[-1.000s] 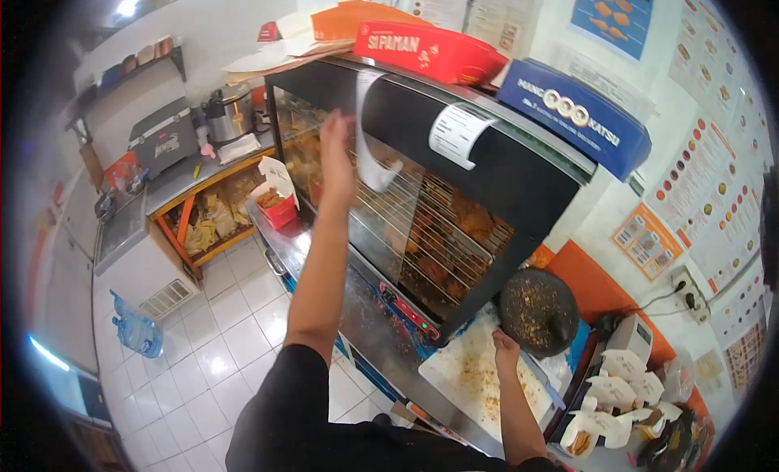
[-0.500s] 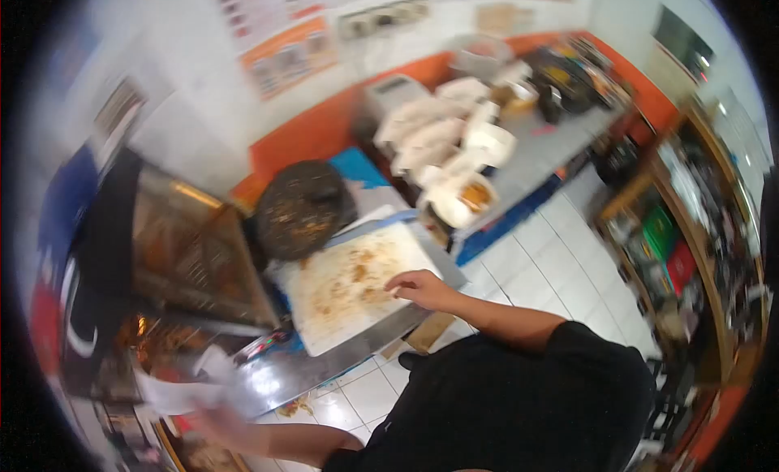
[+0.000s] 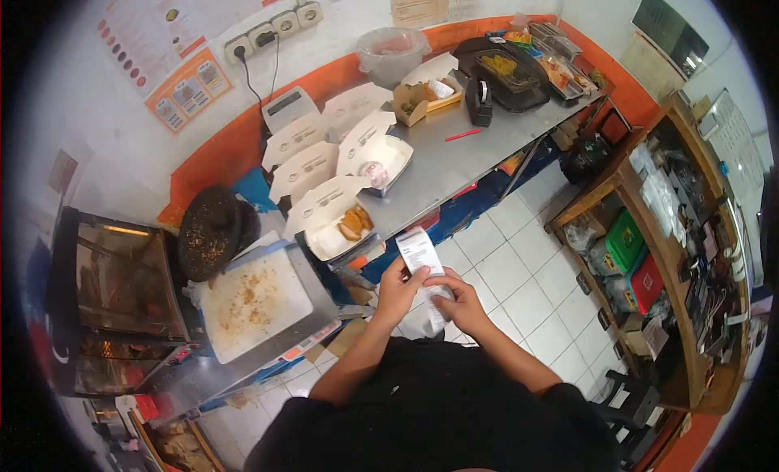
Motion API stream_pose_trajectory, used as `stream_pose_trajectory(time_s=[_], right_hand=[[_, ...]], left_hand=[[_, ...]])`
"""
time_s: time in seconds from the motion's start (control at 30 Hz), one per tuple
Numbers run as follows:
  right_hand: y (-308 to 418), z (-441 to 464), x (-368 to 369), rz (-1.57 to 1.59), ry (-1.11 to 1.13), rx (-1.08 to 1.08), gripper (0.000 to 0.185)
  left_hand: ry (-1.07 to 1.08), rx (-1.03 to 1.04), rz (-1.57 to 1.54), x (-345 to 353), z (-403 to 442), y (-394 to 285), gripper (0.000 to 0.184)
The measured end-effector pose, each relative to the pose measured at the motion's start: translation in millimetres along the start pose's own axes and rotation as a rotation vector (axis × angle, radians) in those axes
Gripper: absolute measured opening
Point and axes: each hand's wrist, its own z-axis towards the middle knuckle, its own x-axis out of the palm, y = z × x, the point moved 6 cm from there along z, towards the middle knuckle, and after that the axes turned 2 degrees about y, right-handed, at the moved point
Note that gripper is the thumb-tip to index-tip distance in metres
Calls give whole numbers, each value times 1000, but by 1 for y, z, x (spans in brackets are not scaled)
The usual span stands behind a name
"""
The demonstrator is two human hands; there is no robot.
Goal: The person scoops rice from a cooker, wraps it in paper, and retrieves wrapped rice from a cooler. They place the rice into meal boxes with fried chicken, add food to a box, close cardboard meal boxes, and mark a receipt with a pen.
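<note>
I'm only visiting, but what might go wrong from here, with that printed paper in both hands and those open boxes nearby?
The thin printed paper could crease or tear if the left hand and right hand pull against each other. The open box of fried food sits near the counter's edge, so a bump might tip it. The loose red pen could perhaps roll off.

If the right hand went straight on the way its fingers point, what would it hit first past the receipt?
Most likely the left hand, which holds the opposite edge of the receipt. Depth is unclear, so the right hand might pass slightly over or under it.
</note>
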Motion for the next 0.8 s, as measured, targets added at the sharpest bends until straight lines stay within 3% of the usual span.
stream_pose_trajectory(time_s=[0.07, 0.1, 0.13, 0.2, 0.23, 0.3, 0.4, 0.43, 0.5, 0.63, 0.7, 0.8], right_hand=[[-1, -10, -41, -9, -230, 35, 53], [-16, -8, -63, -25, -200, 52, 67], [-12, -3, -80, -63, -212, 32, 68], [-15, 12, -115, -37, -286, 21, 69], [-24, 26, -134, -40, -283, 22, 69], [-40, 60, -168, -406, -320, -2, 73], [-2, 136, -183, -475, -232, 49, 74], [6, 165, -187, -482, -222, 55, 74], [30, 226, -189, -270, -166, -210, 76], [-92, 330, -210, -20, -170, -19, 76], [-139, 349, -218, -595, -207, 150, 76], [-158, 369, -204, -569, 37, 34, 73]], left_hand=[[77, 57, 169, 19, 31, 1, 24], [61, 52, 200, 18, 51, 18, 27], [23, 168, 162, 18, 72, 23, 29], [-104, 270, 481, 13, 106, 16, 31], [-107, 271, 478, 7, 130, 22, 31], [-341, 517, 1195, -8, 168, 25, 39], [-435, 437, 1446, -31, 227, 50, 48], [-492, 472, 1469, -34, 237, 49, 43], [-470, 409, 1485, -57, 267, 80, 37], [-393, 327, 1454, -65, 285, 88, 22], [-416, 385, 1386, -65, 283, 84, 22], [-449, 479, 1310, -62, 287, 72, 22]])
